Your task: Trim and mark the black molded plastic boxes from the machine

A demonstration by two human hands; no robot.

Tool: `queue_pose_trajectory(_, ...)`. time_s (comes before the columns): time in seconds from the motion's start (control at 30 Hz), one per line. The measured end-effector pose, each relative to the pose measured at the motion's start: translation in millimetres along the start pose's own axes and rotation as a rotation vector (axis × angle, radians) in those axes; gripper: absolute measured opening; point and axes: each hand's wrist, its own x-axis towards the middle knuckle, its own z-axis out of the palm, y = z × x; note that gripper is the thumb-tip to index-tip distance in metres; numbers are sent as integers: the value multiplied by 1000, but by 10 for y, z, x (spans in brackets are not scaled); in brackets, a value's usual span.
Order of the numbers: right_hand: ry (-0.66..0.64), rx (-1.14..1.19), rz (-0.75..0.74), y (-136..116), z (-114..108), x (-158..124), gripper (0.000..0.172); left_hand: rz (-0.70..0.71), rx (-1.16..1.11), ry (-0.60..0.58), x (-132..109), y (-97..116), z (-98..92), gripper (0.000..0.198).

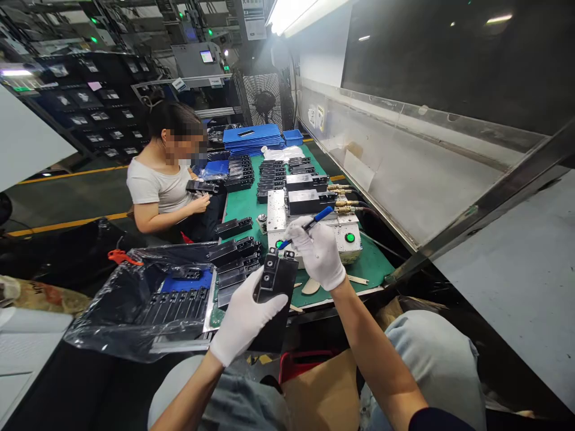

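Note:
My left hand (247,320), in a white glove, grips a black plastic housing (279,281), tilted with its end fittings facing up. Between the gloved fingers of my right hand (320,254) is a blue pen (318,218). The pen slants down to the left, its tip close to the top end of the housing; whether it touches I cannot tell. Behind my hands stands a metal fixture (276,209) with a green button (350,237) and two housings (308,200) lying on it.
More black housings (233,251) lie on the green table (240,203), left of my hands. A plastic-lined box (179,335) holds several others. Across the table's left side, a co-worker (166,179) handles a similar part. Blue trays (251,140) are stacked at the back.

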Motion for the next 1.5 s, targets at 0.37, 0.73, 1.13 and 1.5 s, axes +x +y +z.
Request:
queue_pose_trajectory(0.37,-130,-66,-42,50,118,-64,34,28,-23,-34,-5,-14,-13,61)
queue_pose_trajectory(0.73,-59,6,-76,50,134,-210,21,-7,-16,-4,57,-34,-40,53)
queue_pose_trajectory(1.13,-158,-199,-147,144,268,-303,25,0,-14,-18,91,-5,-62,47)
queue_pose_trajectory(1.5,-77,-211,-319,179,316,-477,21,-35,-22,-131,123,-138,-131,54)
